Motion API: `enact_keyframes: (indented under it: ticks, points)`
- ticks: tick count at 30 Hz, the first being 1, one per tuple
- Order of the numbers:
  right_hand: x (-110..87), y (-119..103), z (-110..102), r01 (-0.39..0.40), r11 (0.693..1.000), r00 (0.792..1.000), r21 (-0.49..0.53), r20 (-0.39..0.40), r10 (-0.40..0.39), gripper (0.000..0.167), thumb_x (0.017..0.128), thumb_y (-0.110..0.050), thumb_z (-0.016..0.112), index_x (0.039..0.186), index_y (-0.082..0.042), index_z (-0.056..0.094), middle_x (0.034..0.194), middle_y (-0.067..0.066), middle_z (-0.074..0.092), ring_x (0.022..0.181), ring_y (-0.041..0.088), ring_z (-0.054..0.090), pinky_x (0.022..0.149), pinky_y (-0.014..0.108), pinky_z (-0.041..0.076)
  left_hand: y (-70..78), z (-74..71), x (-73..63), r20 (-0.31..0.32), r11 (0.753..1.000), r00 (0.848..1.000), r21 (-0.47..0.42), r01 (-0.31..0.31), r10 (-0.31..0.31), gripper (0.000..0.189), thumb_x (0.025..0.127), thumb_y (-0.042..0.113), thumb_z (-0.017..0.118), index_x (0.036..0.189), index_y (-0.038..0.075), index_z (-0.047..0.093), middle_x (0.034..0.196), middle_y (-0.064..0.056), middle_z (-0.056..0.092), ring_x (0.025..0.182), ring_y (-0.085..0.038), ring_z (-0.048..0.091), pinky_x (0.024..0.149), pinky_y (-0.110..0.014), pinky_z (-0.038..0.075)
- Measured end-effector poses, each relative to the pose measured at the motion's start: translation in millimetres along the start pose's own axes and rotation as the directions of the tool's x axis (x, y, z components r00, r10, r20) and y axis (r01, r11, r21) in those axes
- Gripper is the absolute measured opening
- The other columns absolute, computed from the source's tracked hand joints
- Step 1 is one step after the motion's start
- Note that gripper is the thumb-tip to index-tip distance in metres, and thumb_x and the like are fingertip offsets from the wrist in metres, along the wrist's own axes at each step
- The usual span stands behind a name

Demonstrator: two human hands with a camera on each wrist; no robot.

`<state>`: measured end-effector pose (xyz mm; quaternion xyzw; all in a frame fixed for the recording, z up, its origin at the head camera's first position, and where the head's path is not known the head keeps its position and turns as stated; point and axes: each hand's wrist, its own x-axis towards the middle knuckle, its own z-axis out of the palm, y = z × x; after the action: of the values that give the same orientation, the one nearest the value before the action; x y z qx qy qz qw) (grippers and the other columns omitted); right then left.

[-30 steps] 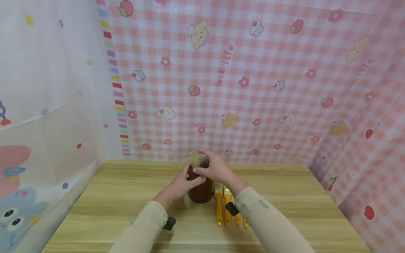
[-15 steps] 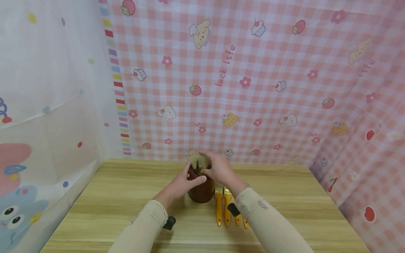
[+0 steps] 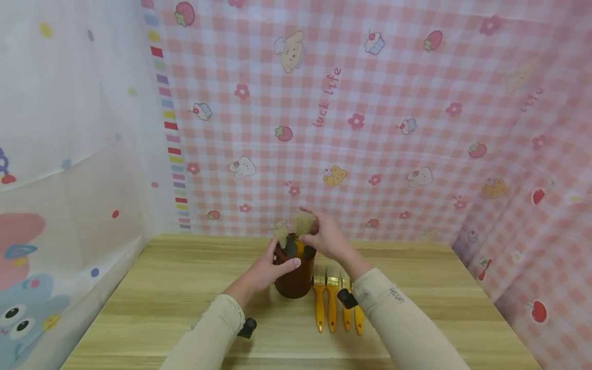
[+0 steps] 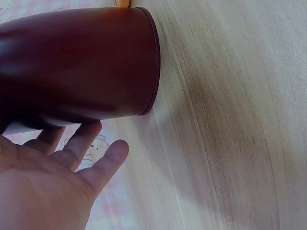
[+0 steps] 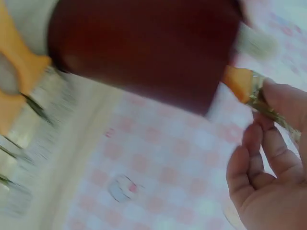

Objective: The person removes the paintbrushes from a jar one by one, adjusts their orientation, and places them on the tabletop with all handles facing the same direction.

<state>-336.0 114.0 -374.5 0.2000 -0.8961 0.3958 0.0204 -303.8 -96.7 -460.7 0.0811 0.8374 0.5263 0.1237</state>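
A dark red-brown cylindrical cup stands upright on the wooden table. My left hand holds it by the upper left side, thumb across the front; the left wrist view shows the fingertips at its wall. Just over the mouth, my right hand pinches a paintbrush at its metal band. That brush points bristles up, its orange handle reaching into the cup. Pale bristles of another paintbrush stick up at the left of the mouth. The lower handles are hidden inside the cup.
Several orange-handled paintbrushes lie side by side on the table, right of the cup, bristles toward the back. A pink checked cloth hangs behind the table, and a white patterned cloth on the left.
My right hand has moved up and to the right with the pinched brush, whose orange handle now shows in the cup's mouth. My left hand stays on the cup.
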Motion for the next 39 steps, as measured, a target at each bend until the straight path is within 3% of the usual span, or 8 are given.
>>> enact_keyframes:
  ticks: [2,5,9,14,20,27,33,39]
  points:
    - [0.4,-2,-16,-0.004,0.995,1.000,0.096,-0.022,0.006,0.078,0.099,-0.014,0.078,0.166,-0.026,0.040,0.097,0.013,0.074,0.083,0.021,0.071,0.073,0.035,0.060,-0.1,-0.4,-1.1,-0.008,1.000,1.000,-0.003,0.007,-0.007,0.113,0.096,0.070,0.068,0.175,0.026,0.000,0.178,-0.020,0.020,0.163,-0.045,0.027,0.126,-0.068,0.030]
    - [-2.8,-6,-45,-0.039,0.968,0.996,0.248,-0.068,0.057,0.079,0.101,-0.016,0.076,0.167,-0.030,0.035,0.111,0.019,0.074,0.095,0.025,0.075,0.084,0.038,0.062,-0.1,-0.3,-2.1,-0.018,1.000,1.000,0.000,0.018,-0.018,0.114,0.095,0.071,0.069,0.175,0.027,0.001,0.179,-0.019,0.019,0.163,-0.045,0.027,0.127,-0.068,0.030]
    - [-13.4,2,-84,-0.066,0.930,0.981,0.363,-0.144,0.126,0.081,0.101,-0.019,0.076,0.168,-0.032,0.032,0.116,0.016,0.074,0.093,0.020,0.075,0.081,0.032,0.064,-0.7,0.2,-2.3,-0.026,1.000,1.000,0.000,0.018,-0.017,0.112,0.095,0.069,0.069,0.175,0.029,0.002,0.178,-0.018,0.021,0.162,-0.044,0.029,0.127,-0.066,0.030]
    - [-37.5,35,-128,-0.121,0.934,0.968,0.337,-0.169,0.186,0.080,0.103,-0.028,0.075,0.170,-0.030,0.030,0.118,0.008,0.076,0.084,0.011,0.074,0.076,0.027,0.062,-1.4,0.6,-2.0,-0.028,1.000,1.000,-0.002,0.012,-0.012,0.111,0.095,0.068,0.070,0.175,0.029,0.003,0.178,-0.019,0.022,0.162,-0.045,0.030,0.127,-0.066,0.031]
    - [-71.1,88,-155,-0.253,0.941,0.951,0.225,-0.122,0.285,0.083,0.105,-0.033,0.072,0.173,-0.021,0.025,0.134,0.020,0.072,0.093,0.007,0.073,0.091,0.031,0.063,-2.2,0.8,-0.6,-0.025,1.000,1.000,-0.005,0.014,-0.014,0.112,0.094,0.070,0.071,0.175,0.031,0.003,0.178,-0.017,0.022,0.162,-0.044,0.030,0.127,-0.066,0.031]
    - [-94.6,144,-150,-0.359,0.909,0.928,0.214,-0.023,0.372,0.083,0.106,-0.026,0.071,0.172,-0.008,0.023,0.135,0.028,0.071,0.099,0.014,0.076,0.093,0.037,0.064,-1.0,1.0,0.1,-0.024,1.000,1.000,-0.016,0.011,-0.012,0.113,0.094,0.070,0.071,0.175,0.030,0.003,0.178,-0.018,0.023,0.161,-0.044,0.032,0.127,-0.065,0.032]
    - [-104.4,170,-116,-0.403,0.884,0.915,0.237,0.083,0.395,0.080,0.106,-0.020,0.070,0.169,-0.001,0.025,0.137,0.033,0.068,0.103,0.021,0.077,0.097,0.047,0.063,-1.6,1.3,0.5,-0.032,1.000,0.999,0.010,0.015,-0.015,0.114,0.093,0.072,0.070,0.175,0.029,0.003,0.178,-0.018,0.024,0.161,-0.044,0.032,0.127,-0.065,0.032]
    - [-107.5,183,-82,-0.422,0.874,0.906,0.238,0.117,0.406,0.076,0.104,-0.017,0.073,0.166,0.000,0.033,0.135,0.032,0.069,0.100,0.024,0.078,0.092,0.047,0.064,-0.6,1.0,0.3,-0.029,1.000,0.999,0.004,0.018,-0.018,0.113,0.093,0.071,0.070,0.174,0.031,0.002,0.178,-0.018,0.023,0.162,-0.044,0.031,0.128,-0.065,0.032]
